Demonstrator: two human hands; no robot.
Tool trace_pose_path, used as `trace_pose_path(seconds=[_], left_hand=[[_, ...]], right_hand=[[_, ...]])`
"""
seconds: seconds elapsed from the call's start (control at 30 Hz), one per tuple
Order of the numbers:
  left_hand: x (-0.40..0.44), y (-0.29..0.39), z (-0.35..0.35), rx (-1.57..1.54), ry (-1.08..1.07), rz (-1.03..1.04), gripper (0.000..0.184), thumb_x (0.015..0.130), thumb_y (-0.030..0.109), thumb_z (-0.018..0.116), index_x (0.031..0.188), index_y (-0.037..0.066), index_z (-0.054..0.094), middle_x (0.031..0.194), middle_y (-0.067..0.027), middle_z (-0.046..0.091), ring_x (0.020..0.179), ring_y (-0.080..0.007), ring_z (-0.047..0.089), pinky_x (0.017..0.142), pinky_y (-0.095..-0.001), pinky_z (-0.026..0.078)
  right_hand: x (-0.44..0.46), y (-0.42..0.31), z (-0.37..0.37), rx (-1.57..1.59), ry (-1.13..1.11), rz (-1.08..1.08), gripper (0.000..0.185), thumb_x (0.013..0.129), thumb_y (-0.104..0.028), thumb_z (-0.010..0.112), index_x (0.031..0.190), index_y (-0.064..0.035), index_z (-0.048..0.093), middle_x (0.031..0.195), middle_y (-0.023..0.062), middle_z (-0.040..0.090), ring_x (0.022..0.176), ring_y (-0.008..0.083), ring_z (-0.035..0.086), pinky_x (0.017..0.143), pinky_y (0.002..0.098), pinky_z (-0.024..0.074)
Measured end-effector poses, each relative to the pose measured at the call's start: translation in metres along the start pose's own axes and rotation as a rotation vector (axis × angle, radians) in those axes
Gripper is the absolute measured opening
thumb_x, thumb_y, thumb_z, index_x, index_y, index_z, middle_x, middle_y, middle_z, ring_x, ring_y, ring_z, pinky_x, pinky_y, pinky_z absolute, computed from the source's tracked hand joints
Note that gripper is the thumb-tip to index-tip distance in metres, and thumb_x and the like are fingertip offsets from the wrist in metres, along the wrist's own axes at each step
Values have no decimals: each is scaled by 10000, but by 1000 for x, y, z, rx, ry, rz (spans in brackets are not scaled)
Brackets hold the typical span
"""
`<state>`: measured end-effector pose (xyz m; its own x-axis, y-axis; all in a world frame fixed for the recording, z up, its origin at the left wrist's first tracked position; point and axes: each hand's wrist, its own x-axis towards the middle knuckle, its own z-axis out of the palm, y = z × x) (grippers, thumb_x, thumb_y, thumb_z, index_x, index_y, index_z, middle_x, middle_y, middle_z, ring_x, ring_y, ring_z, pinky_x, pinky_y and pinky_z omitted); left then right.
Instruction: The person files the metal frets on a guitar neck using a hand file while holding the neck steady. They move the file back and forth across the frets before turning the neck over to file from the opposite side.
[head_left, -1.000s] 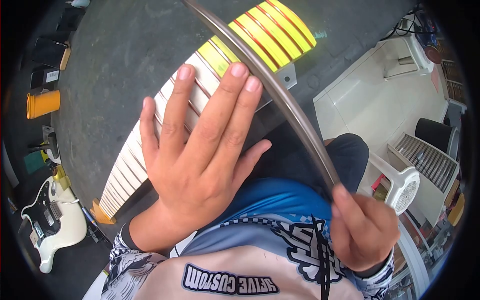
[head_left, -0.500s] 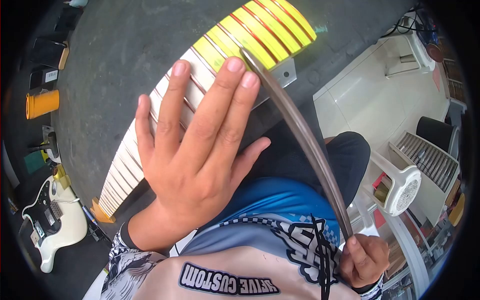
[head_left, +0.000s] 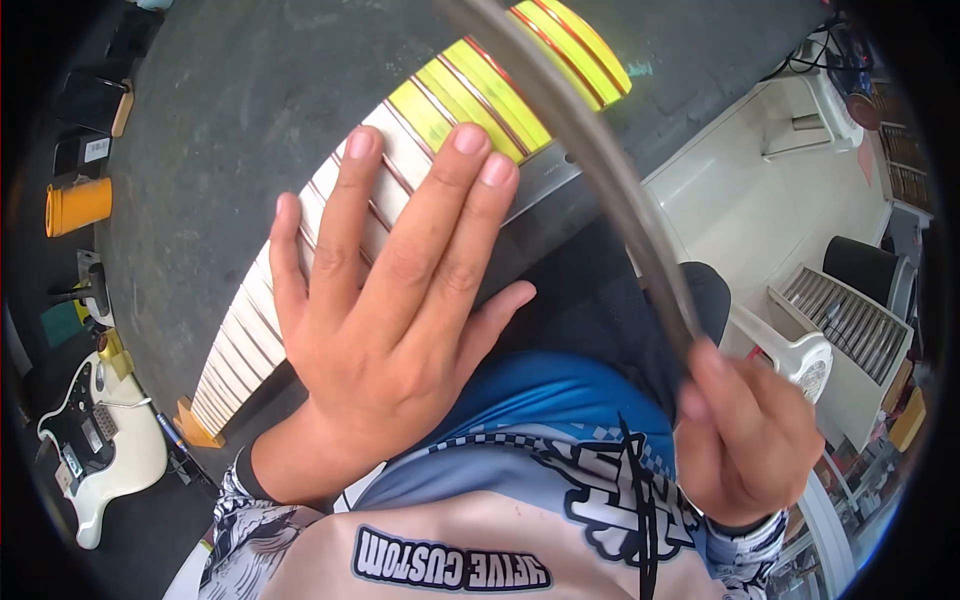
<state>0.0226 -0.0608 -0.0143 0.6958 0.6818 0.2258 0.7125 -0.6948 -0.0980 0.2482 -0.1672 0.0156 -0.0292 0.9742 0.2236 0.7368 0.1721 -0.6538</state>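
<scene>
A fretted guitar neck (head_left: 245,345) lies diagonally on the dark work surface, pale along its lower part and bright yellow at its wide upper end. My left hand (head_left: 395,270) rests flat on the neck with its fingers spread. My right hand (head_left: 750,430) pinches the lower end of a long, curved metal file (head_left: 620,185), which is blurred by motion. The file crosses over the yellow end, its far tip cut off by the top of the view. A small wooden block (head_left: 198,425) is at the narrow end of the neck.
A white guitar body (head_left: 125,445) lies at the lower left, below a hammer-like tool (head_left: 92,292) and an orange container (head_left: 78,207). On the right are a white stool (head_left: 790,355) and a rack of metal files (head_left: 840,320).
The file first drew back toward my body, then moved forward and up across the yellow end again, with my right hand. My left hand stayed nearly in place.
</scene>
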Motion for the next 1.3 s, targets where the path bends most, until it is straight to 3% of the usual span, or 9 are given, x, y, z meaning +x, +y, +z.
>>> trace_pose_path(seconds=[0.17, 0.27, 0.77, 0.93, 1.3], left_hand=[[1, -2, 2, -7, 19, 15, 755, 802, 458, 773, 1420, 80, 559, 1436, -92, 577, 1384, -358, 473, 1109, -494, 327], [0, -2, 2, -14, 13, 16, 765, 788, 448, 787, 1422, 85, 559, 1446, -89, 568, 1394, -355, 460, 1111, -497, 325], [-1, 0, 3, -24, 28, -5, 774, 751, 423, 817, 1415, 110, 574, 1459, -74, 559, 1406, -333, 450, 1122, -493, 322], [0, -1, 2, -30, 19, -9, 771, 752, 420, 815, 1412, 103, 575, 1457, -71, 561, 1404, -339, 449, 1122, -493, 315], [-1, -1, 4, -67, 45, -28, 737, 766, 427, 794, 1400, 111, 590, 1437, -60, 579, 1397, -346, 454, 1135, -496, 291]], right_hand=[[-92, 6, -26, -102, 6, 30, 627, 667, 51, 683, 1280, -78, 652, 732, 90, 643, 499, 189, 549, 448, 304, 393], [-122, -8, -38, -84, -115, 184, 505, 778, 58, 640, 1256, -104, 655, 741, 96, 646, 609, 241, 593, 609, 346, 470], [-123, -20, -34, -164, -151, 156, 597, 710, 72, 641, 1276, -119, 642, 742, 57, 662, 559, 199, 594, 580, 318, 455], [-101, -24, -30, -162, -164, 130, 578, 711, 77, 651, 1267, -80, 647, 745, 76, 670, 567, 208, 611, 572, 312, 457], [37, -33, 16, -113, -99, 132, 457, 763, 85, 713, 1202, -41, 717, 723, 133, 664, 560, 234, 625, 531, 303, 484]])
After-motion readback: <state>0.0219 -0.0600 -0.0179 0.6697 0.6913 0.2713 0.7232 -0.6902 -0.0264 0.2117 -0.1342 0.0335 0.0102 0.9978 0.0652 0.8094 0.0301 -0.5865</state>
